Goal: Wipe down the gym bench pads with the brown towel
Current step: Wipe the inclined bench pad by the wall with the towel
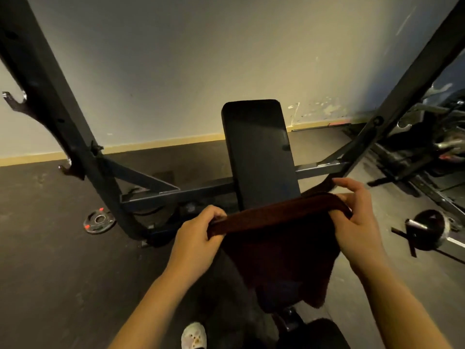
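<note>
The black back pad point(259, 152) of the gym bench stretches away from me at the centre of the view. I hold the brown towel point(279, 238) spread in the air over the near end of that pad. My left hand point(198, 238) grips the towel's top edge at its left corner. My right hand point(357, 222) pinches the same edge at its right corner. The towel hangs down between both hands and hides the near part of the bench. A dark seat pad point(319, 333) shows at the bottom, partly cut off.
Dark rack uprights point(63, 122) with bar hooks stand left and right of the bench, joined by a crossbar point(191, 192). A small weight plate point(99, 220) lies on the floor at left. A bar end with a plate point(427, 227) sits at right. A wall is behind.
</note>
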A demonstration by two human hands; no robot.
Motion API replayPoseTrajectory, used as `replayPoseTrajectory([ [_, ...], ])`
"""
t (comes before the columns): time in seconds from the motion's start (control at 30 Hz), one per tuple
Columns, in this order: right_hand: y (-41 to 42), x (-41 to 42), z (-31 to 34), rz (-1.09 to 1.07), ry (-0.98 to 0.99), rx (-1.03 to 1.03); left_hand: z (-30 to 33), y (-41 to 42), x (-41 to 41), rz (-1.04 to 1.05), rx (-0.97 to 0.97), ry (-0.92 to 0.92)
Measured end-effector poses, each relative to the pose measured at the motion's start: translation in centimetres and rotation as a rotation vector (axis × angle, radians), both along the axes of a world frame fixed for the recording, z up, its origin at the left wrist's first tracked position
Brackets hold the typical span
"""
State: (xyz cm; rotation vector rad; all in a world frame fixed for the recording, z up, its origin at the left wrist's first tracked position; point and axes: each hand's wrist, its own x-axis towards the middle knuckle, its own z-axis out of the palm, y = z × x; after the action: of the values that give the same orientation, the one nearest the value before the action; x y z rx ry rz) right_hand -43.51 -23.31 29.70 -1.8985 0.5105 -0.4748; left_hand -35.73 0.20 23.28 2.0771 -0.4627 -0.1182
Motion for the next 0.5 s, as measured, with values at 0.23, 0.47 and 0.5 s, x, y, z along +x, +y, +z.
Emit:
replayPoseTrajectory([
  [0.23, -0.7, 7.6, -1.2, -0.180, 0.030, 0.034, 0.6, -1.5, 7.8, -0.216, 0.282, -0.010],
  [0.47, -1.8, 18.9, -3.1, -0.187, -0.011, 0.058, 1.1, -2.8, 16.9, -0.138, 0.350, -0.114],
  [0.5, -2.4, 20.5, -3.2, -0.195, -0.025, 0.086, 1.4, -3.2, 18.4, -0.134, 0.369, -0.137],
])
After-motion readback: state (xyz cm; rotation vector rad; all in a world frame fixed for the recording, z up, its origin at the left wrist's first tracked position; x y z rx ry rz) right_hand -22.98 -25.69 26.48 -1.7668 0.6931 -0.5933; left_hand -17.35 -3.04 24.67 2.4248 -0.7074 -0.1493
